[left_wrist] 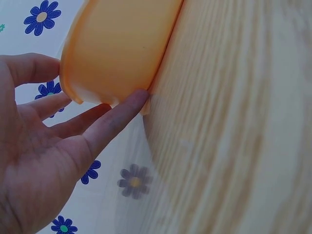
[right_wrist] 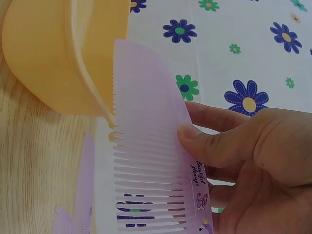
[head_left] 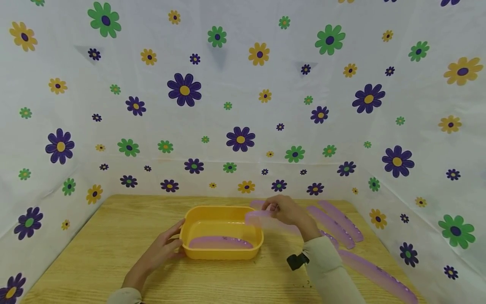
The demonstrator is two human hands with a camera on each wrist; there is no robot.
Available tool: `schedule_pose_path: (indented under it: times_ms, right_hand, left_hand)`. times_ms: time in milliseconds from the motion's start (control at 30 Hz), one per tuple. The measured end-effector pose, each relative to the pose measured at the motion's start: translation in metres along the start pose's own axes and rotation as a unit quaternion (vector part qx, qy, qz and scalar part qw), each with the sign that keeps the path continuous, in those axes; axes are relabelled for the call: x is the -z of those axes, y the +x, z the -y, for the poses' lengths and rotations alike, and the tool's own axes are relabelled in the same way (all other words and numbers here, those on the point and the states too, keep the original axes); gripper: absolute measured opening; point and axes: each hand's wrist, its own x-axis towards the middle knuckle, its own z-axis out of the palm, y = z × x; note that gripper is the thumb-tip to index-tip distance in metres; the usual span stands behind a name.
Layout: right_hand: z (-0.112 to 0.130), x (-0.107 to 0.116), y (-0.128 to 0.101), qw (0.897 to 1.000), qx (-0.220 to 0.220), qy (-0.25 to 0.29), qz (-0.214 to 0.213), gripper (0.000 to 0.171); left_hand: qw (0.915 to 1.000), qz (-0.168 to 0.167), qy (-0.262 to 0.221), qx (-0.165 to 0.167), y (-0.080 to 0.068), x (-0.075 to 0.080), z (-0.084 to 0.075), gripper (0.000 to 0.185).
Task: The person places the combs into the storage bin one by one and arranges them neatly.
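A yellow plastic basin (head_left: 222,254) stands on the table with a purple comb (head_left: 220,242) lying in it along the near side. My left hand (head_left: 161,251) touches the basin's left end, its fingers fairly straight against the rim and lower wall (left_wrist: 117,53). Above the basin's right rim, my right hand (head_left: 286,210) pinches another translucent purple comb (right_wrist: 146,97) by its spine, thumb on the near face. This comb's tip reaches over the rim, teeth towards the basin. Printed lettering shows on the spine beside the thumb.
Several more purple combs lie on the wooden table (head_left: 114,236) at the right, among them one near the right edge (head_left: 379,274) and one farther back (head_left: 343,221). Some are partly hidden by the right arm. A flowered white sheet (head_left: 243,114) surrounds the table.
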Motion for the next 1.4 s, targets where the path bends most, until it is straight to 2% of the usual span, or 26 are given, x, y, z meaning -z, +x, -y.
schedule_pose_path:
  times_ms: [400, 700, 967, 1167, 1400]
  right_hand:
    - [0.007, -0.002, 0.012, 0.998, 0.056, 0.007, 0.008, 0.034]
    - [0.012, -0.003, 0.017, 0.999, 0.044, 0.015, 0.014, 0.035]
    - [0.025, -0.007, 0.027, 1.000, 0.020, 0.006, 0.012, 0.033]
    - [0.034, -0.013, 0.036, 0.999, 0.027, 0.005, 0.027, 0.032]
    - [0.038, -0.019, 0.042, 0.998, 0.046, -0.024, 0.033, 0.026]
  left_hand:
    - [0.9996, -0.024, 0.007, 0.011, 0.001, -0.001, -0.001, 0.067]
    - [0.9999, -0.002, 0.000, -0.013, 0.003, 0.000, 0.004, 0.066]
    - [0.9998, -0.002, -0.001, -0.018, 0.001, 0.003, 0.003, 0.067]
    - [0.9998, -0.001, -0.007, -0.016, -0.001, 0.003, 0.001, 0.068]
    - [0.9997, 0.004, 0.000, -0.024, -0.001, 0.001, -0.001, 0.068]
